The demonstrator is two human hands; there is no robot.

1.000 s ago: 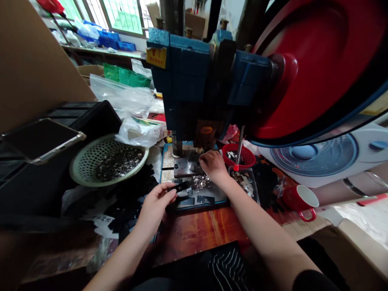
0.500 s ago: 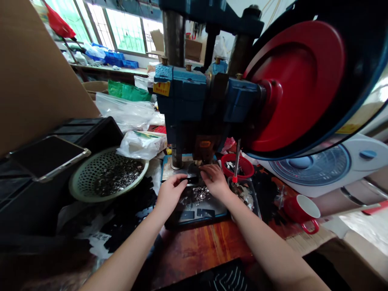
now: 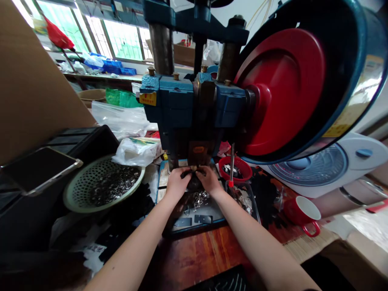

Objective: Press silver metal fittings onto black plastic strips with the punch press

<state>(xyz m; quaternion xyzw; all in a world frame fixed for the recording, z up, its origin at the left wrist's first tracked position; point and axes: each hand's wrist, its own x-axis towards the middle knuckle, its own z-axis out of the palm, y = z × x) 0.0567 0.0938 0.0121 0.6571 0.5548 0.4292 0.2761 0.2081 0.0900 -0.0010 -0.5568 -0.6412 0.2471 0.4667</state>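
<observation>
Under the head of a blue press (image 3: 176, 101), my left hand (image 3: 176, 184) and my right hand (image 3: 209, 180) work close together. Both have their fingers closed in a pinch at the ends of a dark flat piece, which is mostly lost behind the fingers and in shadow. Just in front of the fingers, small shiny metal bits (image 3: 200, 199) lie heaped on the press's bed. Nearer to me, two dark flat plates (image 3: 203, 219) rest at the front edge of that bed.
A pale green colander (image 3: 71, 198) with metal scraps stands left. On the right are a red basin (image 3: 247, 171), a clear tray (image 3: 255, 202) of pieces and a red mug (image 3: 298, 210). The big red flywheel (image 3: 285, 97) overhangs the right side. Wooden tabletop (image 3: 197, 254) lies in front.
Both hands have moved farther in under the press head and closer together. The dark piece, seen in my left fingers before, is now mostly hidden. The view has shifted slightly.
</observation>
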